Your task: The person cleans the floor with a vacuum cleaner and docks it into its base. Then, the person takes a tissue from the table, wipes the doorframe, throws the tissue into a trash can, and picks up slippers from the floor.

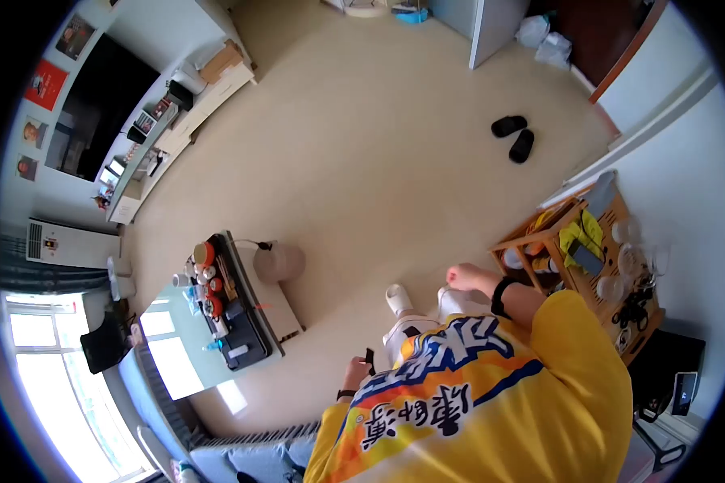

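My left hand [356, 373] hangs low beside my yellow shirt [491, 378], its fingers closed on a small black object [369, 361] whose kind I cannot make out. My right hand [462, 276] is held in front of my body, curled into a loose fist, and nothing shows in it. A black band [501, 296] circles the right wrist. Below the hands are my white shoes [396, 299] on the beige floor. Nearest to my right hand is a wooden shelf rack [568, 233] with a yellow cloth [580, 235] and glass jars on it.
At the left stands a table [163, 342] with a black tea tray [246, 334] and a bin [280, 263] beside it. Black slippers [521, 146] lie on the floor at the right. A TV cabinet [187, 121] lines the far-left wall; a blue sofa [254, 457] is behind left.
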Action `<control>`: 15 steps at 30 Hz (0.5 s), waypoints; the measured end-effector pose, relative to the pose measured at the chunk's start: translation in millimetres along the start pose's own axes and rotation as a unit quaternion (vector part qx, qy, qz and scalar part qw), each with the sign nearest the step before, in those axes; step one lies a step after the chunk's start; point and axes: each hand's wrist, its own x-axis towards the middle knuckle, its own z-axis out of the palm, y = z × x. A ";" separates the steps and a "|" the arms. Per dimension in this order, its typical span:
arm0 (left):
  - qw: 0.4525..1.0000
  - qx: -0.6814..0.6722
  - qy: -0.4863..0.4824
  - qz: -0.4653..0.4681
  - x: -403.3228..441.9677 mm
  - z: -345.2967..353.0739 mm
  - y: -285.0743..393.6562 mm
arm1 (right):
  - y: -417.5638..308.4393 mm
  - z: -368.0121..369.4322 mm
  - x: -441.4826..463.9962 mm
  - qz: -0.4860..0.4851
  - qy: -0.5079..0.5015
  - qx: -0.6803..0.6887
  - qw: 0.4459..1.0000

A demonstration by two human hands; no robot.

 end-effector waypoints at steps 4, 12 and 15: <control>0.997 -0.061 -0.043 -0.012 76.0 -49.4 -8.0 | 19.8 -13.3 -8.8 0.081 -0.085 -0.078 0.990; 0.997 -0.044 -0.064 0.018 124.4 -127.7 95.7 | 10.0 -53.9 0.4 0.187 -0.087 0.041 0.978; 0.987 0.096 -0.086 0.094 168.9 -128.5 132.4 | 53.6 -52.3 37.1 0.128 -0.047 -0.008 0.991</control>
